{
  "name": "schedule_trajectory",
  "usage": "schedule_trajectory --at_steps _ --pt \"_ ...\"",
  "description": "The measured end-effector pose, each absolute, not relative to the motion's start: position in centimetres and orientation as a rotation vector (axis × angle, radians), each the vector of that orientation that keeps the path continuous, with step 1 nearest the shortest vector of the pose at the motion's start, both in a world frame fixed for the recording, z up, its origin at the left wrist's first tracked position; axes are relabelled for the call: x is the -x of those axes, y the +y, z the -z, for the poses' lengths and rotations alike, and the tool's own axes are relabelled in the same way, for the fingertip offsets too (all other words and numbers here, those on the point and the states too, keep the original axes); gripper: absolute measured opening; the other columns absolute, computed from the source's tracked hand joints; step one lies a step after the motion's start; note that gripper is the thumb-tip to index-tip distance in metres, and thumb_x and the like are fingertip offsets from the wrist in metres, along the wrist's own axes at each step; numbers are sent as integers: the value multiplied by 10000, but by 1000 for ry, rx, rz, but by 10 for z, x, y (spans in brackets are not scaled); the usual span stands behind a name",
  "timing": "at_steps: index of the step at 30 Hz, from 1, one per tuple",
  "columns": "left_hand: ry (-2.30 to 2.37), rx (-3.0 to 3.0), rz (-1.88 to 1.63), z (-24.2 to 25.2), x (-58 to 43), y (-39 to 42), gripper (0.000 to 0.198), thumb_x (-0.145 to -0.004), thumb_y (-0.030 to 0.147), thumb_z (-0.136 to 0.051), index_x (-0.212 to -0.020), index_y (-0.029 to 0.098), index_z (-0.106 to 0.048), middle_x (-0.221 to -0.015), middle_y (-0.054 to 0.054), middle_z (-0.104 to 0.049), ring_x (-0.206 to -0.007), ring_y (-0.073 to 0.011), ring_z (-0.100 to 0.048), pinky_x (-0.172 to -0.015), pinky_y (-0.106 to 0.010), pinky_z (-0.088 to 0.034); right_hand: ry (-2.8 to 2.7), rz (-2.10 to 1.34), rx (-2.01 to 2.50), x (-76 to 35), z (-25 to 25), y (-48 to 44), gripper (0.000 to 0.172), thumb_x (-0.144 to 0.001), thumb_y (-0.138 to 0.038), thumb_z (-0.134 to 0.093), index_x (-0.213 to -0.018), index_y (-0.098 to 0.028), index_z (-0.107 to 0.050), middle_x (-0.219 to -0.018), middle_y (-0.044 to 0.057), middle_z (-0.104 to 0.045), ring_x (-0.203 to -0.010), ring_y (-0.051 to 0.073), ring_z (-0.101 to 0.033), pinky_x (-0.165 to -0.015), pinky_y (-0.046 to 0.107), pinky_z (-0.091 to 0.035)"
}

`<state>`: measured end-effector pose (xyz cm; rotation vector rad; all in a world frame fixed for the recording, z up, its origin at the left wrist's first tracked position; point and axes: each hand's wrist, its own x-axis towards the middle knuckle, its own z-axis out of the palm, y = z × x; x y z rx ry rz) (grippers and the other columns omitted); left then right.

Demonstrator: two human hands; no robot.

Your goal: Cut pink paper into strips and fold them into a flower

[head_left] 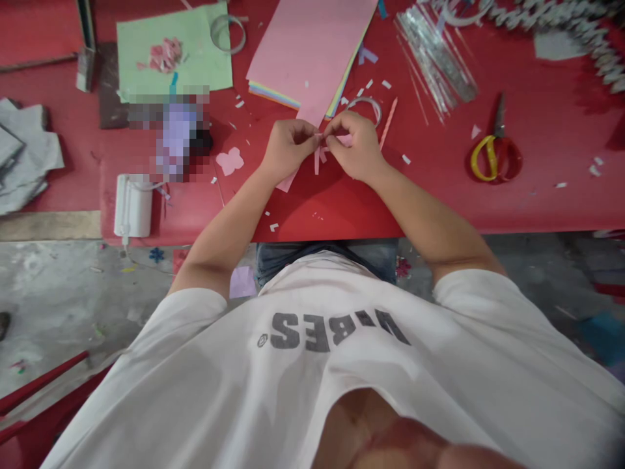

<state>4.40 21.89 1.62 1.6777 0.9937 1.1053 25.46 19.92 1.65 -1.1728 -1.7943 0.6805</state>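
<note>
Near the front of the red table, my left hand [293,148] and my right hand [354,144] meet, their fingertips close together. Between them is a small pink paper piece [317,159] with narrow strips hanging down, pinched by both hands. My fingers cover part of it. Just beyond lies a stack of coloured paper [312,49] with a pink sheet on top. Left of my left hand rests a pink paper flower cutout [230,161]. A roll of clear tape [366,109] and a pink striped stick [389,122] lie beside my right hand.
Scissors [497,146] with yellow and red handles lie to the right. Clear strips [437,58] are behind them. A green sheet [205,62] bears pink scraps and another tape roll [228,34]. A white power bank [133,207] sits near the front edge, and white paper bits are scattered about.
</note>
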Motion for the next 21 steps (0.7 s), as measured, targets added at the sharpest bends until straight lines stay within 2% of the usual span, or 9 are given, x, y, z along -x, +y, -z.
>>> schedule_trajectory --at_steps 6,11,16,19,21 --pt "1037 -1675 -1106 -21 -45 215 190 -971 255 -870 -822 204 -764 -777 -32 -737 -709 -175 -679 -769 -343 -565 -1758 -748 1161 -252 -24 196 328 -1059 -594 -737 -899 -316 -668 -1103 102 -752 -1189 380 -726 -1163 713 -613" --pt "1058 -1671 -1127 -20 -46 217 184 -923 148 -845 -782 210 -745 -724 -1 -683 -667 -156 -624 -709 -329 -497 -1765 -721 1118 -250 -30 195 413 -1026 -701 -742 -849 -335 -667 -1099 92 -792 -1174 374 -734 -1160 689 -621" --pt "1070 -1646 -1168 -20 -46 219 257 -932 240 -871 -745 235 -695 -684 16 -619 -642 -150 -576 -672 -345 -451 -1754 -709 1090 -248 -32 190 448 -1025 -780 -710 -918 -346 -689 -1115 86 -800 -1170 353 -733 -1142 652 -627" --pt "1054 -1604 -1158 -21 -47 220 290 -939 327 -885 -739 253 -688 -695 5 -648 -684 -148 -597 -675 -348 -459 -1706 -699 1113 -247 -31 189 428 -1035 -754 -714 -1039 -327 -680 -1136 92 -774 -1167 354 -741 -1139 661 -632" --pt "1030 -1571 -1158 -22 -47 221 272 -927 320 -892 -739 250 -707 -711 -7 -680 -697 -152 -619 -685 -350 -474 -1689 -691 1088 -247 -28 190 423 -1045 -736 -717 -1109 -322 -659 -1152 83 -759 -1161 335 -748 -1124 629 -648"
